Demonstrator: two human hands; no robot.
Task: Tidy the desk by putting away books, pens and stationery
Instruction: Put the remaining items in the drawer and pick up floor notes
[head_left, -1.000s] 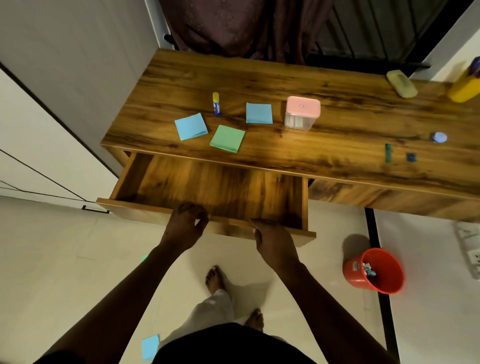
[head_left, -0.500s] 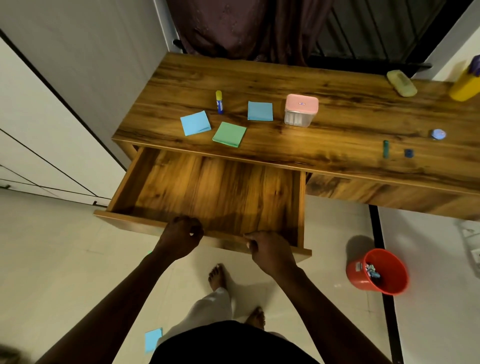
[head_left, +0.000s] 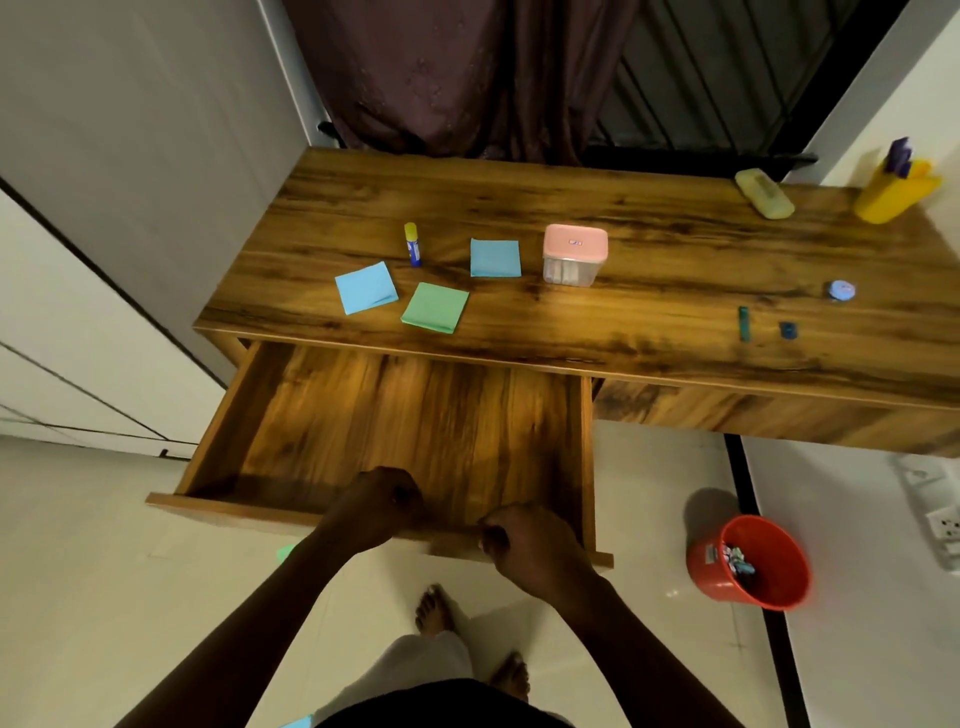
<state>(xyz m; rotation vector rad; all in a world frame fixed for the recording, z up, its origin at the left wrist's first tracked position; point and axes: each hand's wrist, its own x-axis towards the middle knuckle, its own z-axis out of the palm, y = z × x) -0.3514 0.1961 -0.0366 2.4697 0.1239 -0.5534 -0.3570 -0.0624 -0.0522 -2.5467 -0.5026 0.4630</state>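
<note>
- The left grip (head_left: 374, 512), a bare hand, is curling its fingers over the front rim of the pulled-out brown wooden drawer (head_left: 223, 415) and is holding it.
- The right grip (head_left: 535, 551) is closing on the same front rim in the same way, just beside the left one and nearer to the drawer's right corner.
- The drawer is standing open under the left part of the brown wooden tabletop (head_left: 649, 249).
- Near the front edge of the tabletop, above the drawer, a light blue square paper pad (head_left: 366, 287) and a green square paper pad (head_left: 435, 307) are lying close together.
- A second blue square pad (head_left: 495, 257) is lying behind the green one.
- A small glue stick with a yellow cap (head_left: 412, 244) is lying between the two blue pads.
- A clear plastic box with a pink lid (head_left: 575, 254) is standing just to the right of the second blue pad.
- Toward the right end, near the front edge, a small green stick (head_left: 744, 323) and a small blue block (head_left: 788, 329) are lying side by side.
- At the back right corner a yellow plastic holder (head_left: 893, 192) is standing.
</note>
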